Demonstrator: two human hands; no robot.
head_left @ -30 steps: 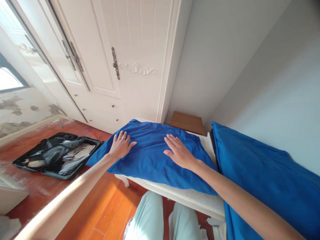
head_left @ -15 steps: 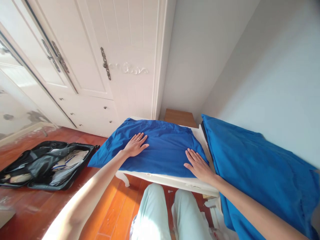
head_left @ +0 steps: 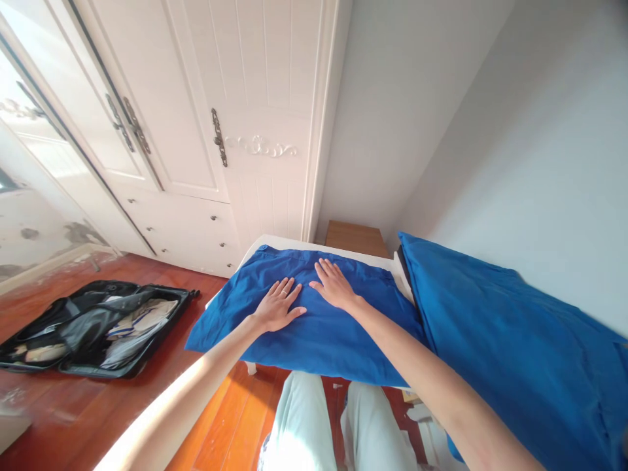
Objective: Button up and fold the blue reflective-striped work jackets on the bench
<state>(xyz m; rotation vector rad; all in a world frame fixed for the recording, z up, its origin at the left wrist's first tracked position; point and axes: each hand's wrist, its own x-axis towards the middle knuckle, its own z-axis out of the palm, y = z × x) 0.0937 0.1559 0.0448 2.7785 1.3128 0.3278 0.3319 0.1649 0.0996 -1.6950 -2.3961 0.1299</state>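
Spread across a white table is a piece of blue cloth [head_left: 314, 340], perhaps a folded garment, with a button at its far left corner. Its near edge hangs over the table's front. My left hand [head_left: 279, 306] lies flat on the cloth left of its middle, fingers stretched, a ring on one finger. Palm down, my right hand [head_left: 334, 284] rests on the cloth nearer its far edge, fingers extended. Neither hand grips anything. To the right, more blue fabric [head_left: 495, 327] is draped beside the table; what bears it is mostly hidden.
An open black suitcase [head_left: 142, 363] with clothes inside lies on the red wooden floor [head_left: 206, 418] at left. A white wardrobe [head_left: 265, 196] stands behind the table [head_left: 338, 248]. A brown wooden box-like piece [head_left: 356, 238] sits by the grey wall. My knees are beneath the table's front.
My right hand has moved left and away from me, closer to my left hand. The cloth has shifted toward me, baring the table's far edge and hanging lower in front.
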